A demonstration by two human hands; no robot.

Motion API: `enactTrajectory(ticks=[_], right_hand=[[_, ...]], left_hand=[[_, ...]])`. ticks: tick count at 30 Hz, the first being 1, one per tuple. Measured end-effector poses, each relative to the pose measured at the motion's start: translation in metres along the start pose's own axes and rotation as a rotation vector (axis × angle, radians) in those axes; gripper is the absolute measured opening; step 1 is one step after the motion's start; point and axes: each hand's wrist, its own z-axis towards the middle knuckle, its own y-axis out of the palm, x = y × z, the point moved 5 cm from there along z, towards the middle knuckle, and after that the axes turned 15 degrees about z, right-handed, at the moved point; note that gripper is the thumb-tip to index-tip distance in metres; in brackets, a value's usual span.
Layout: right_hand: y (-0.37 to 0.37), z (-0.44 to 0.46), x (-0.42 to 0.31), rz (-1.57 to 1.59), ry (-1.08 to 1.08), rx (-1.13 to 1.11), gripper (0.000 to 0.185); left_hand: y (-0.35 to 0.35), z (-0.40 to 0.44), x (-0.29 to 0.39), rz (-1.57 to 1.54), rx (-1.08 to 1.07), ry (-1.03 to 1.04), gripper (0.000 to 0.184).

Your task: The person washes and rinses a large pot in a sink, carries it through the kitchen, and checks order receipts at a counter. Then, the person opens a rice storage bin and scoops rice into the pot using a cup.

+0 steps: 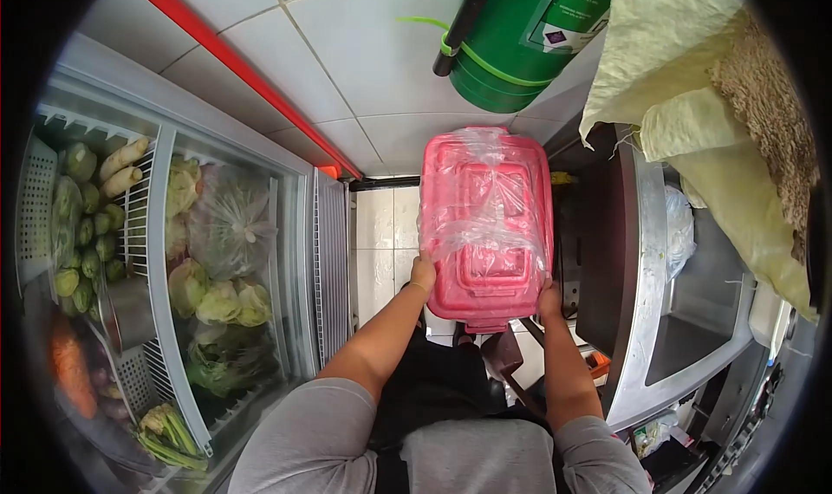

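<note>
A red lidded plastic bin (490, 225), with clear plastic wrap over its lid, is held out in front of my body above the tiled floor. My left hand (422, 275) grips its left side near the lower corner. On the opposite side, my right hand (550, 300) holds the edge by the lower right corner. The undersides of both hands and the bin's contents are hidden.
At left stands a glass-doored fridge (165, 234) with vegetables on its racks. A green cylinder (520, 43) is against the tiled wall ahead. To the right are a metal-framed counter (646, 295) and a hanging pale cloth (693, 121).
</note>
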Motion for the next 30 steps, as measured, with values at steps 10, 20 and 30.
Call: enactTrajectory(ticks=[10, 20, 30], right_hand=[[0.016, 0.000, -0.224, -0.157, -0.722, 0.108, 0.049], [0.138, 0.105, -0.347, -0.833, -0.483, -0.186, 0.072], [0.033, 0.095, -0.271, -0.151, -0.222, 0.073, 0.077]], left_hand=[[-0.007, -0.010, -0.030, -0.184, 0.077, -0.085, 0.070], [-0.113, -0.024, -0.124, 0.122, 0.413, -0.191, 0.065], [-0.090, -0.078, -0.074, -0.122, 0.267, -0.263, 0.055]])
